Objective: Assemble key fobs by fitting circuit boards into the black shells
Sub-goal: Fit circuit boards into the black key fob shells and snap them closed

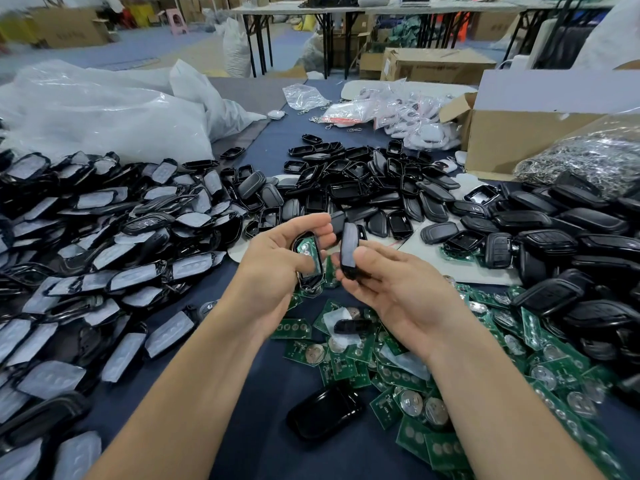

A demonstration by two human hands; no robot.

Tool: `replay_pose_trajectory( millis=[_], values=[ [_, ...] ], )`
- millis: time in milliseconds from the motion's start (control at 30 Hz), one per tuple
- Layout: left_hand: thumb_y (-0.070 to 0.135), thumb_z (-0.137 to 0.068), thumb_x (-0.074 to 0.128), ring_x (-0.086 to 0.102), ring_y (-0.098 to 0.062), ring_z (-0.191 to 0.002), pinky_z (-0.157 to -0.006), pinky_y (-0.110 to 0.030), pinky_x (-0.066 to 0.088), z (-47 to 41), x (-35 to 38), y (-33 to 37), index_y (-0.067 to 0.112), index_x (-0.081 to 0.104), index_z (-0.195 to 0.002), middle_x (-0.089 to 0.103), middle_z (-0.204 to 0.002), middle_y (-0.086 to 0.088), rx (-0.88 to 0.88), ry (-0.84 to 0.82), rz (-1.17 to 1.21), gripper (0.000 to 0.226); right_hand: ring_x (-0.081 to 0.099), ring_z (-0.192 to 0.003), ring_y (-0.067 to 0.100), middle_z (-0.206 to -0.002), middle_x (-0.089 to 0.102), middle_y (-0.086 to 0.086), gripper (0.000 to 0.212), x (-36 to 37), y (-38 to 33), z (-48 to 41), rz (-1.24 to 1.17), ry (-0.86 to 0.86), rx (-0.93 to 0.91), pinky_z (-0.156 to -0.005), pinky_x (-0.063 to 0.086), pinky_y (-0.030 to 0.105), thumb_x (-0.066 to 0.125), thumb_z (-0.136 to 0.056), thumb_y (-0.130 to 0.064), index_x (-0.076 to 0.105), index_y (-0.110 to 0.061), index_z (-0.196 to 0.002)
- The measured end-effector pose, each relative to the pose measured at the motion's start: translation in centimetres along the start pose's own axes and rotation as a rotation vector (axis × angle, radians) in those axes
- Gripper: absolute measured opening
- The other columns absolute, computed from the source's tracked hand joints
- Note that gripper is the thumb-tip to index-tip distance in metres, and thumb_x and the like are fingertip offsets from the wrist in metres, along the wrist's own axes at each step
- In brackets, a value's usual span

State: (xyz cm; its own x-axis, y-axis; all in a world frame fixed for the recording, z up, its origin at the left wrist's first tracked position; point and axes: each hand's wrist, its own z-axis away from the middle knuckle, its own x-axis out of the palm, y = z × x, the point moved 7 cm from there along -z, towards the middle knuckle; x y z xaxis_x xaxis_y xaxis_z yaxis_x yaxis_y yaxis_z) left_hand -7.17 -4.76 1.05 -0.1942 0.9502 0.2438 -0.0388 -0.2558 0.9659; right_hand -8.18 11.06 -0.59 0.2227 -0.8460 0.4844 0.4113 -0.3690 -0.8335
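My left hand point(277, 268) grips a black shell half point(308, 271) with a green circuit board point(309, 249) lying inside it, board side up. Just to its right, my right hand point(398, 292) pinches a second black shell half point(349, 251) on edge, thumb on its outer face. The two halves are a few centimetres apart above the dark blue table point(263, 434). Loose green circuit boards point(408, 382) with coin cells lie below and right of my hands.
Shell halves with pale rubber pads point(104, 258) are heaped at the left. Empty black shells point(363, 188) pile up behind my hands and at the right point(571, 258). One black shell point(323, 412) lies near the front. A cardboard box point(519, 133) and plastic bags point(97, 112) stand at the back.
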Motion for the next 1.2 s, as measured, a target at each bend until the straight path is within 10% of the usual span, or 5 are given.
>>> replay_pose_trajectory(
  millis=[400,733,1000,1200],
  values=[
    [-0.017,-0.084,0.036,0.076,-0.019,-0.091,-0.077,-0.031,0.062,0.9,1.5,-0.7,0.008,0.083,-0.098,0.078,-0.102,-0.013,-0.005,0.078,0.182,0.055,0.077,-0.082,0.011,-0.082,0.079,-0.011,0.021,1.4,-0.4,0.9,0.576,0.225,-0.358,-0.083,0.063,0.044,0.081,-0.068,-0.031,0.08,-0.029,-0.089],
    [-0.019,-0.043,0.03,0.071,-0.01,-0.114,-0.086,-0.023,0.06,0.9,2.2,-1.3,0.013,0.08,-0.109,0.078,-0.114,-0.007,-0.043,-0.006,0.214,0.088,0.065,-0.078,-0.018,-0.066,0.063,-0.042,0.028,1.6,-1.2,1.7,0.822,0.316,-0.483,-0.067,0.05,0.004,0.087,-0.072,-0.027,0.067,-0.045,-0.076],
    [-0.038,-0.061,0.022,0.07,-0.009,-0.116,-0.092,-0.019,0.055,0.9,2.3,-0.6,0.013,0.076,-0.109,0.079,-0.113,-0.004,0.039,-0.051,0.094,0.089,0.067,-0.078,-0.017,-0.066,0.063,-0.04,0.037,1.5,-1.6,1.8,0.863,0.269,-0.549,-0.069,0.049,0.002,0.084,-0.07,-0.009,0.075,-0.038,-0.092],
    [-0.009,-0.089,0.063,0.077,-0.014,-0.098,-0.074,-0.023,0.06,1.1,1.6,-0.1,0.024,0.077,-0.117,0.08,-0.108,-0.001,0.028,-0.087,-0.137,0.045,0.066,-0.079,-0.014,-0.067,0.065,-0.039,0.034,0.5,-2.6,1.8,0.921,0.367,-0.624,-0.068,0.047,0.0,0.084,-0.068,-0.008,0.081,-0.032,-0.092]
  ],
)
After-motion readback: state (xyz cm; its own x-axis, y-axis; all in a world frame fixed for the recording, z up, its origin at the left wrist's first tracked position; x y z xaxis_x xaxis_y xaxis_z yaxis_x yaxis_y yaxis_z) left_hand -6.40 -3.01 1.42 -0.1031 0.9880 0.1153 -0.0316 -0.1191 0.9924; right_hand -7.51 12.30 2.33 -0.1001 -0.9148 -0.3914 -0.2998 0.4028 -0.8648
